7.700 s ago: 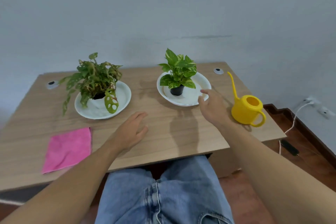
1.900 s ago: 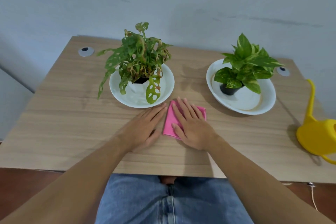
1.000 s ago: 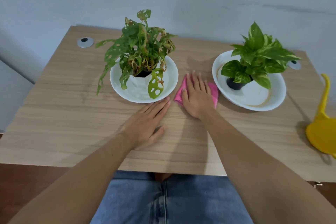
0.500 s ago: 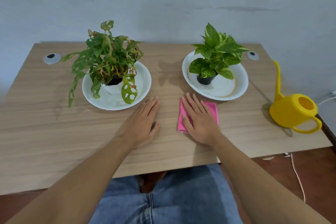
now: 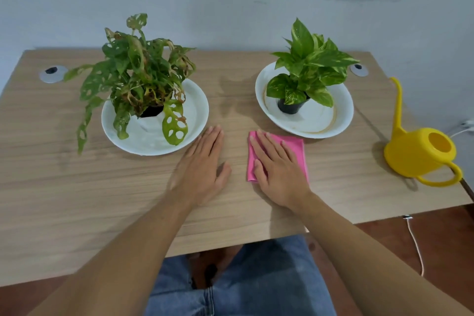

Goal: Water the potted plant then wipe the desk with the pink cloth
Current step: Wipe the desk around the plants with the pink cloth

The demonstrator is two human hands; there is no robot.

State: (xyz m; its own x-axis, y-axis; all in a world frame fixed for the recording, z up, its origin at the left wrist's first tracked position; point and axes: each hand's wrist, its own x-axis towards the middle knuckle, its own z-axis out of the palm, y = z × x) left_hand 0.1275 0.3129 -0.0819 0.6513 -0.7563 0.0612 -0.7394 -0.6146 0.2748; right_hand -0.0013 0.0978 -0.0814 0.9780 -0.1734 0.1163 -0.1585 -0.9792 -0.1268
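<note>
Head cam: wiping step, I'd say. Right hand (image 5: 278, 169) lies flat on the pink cloth (image 5: 295, 147) between both plates; left hand (image 5: 202, 169) rests open on the desk (image 5: 77, 200). Next: wipe toward the near edge.

No legible text, label, brand, number or sign is found on any object in the head view.

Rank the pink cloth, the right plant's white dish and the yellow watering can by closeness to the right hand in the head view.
1. pink cloth, under the right hand.
2. white dish, just beyond the cloth.
3. yellow watering can, far right, by the desk edge.
</note>
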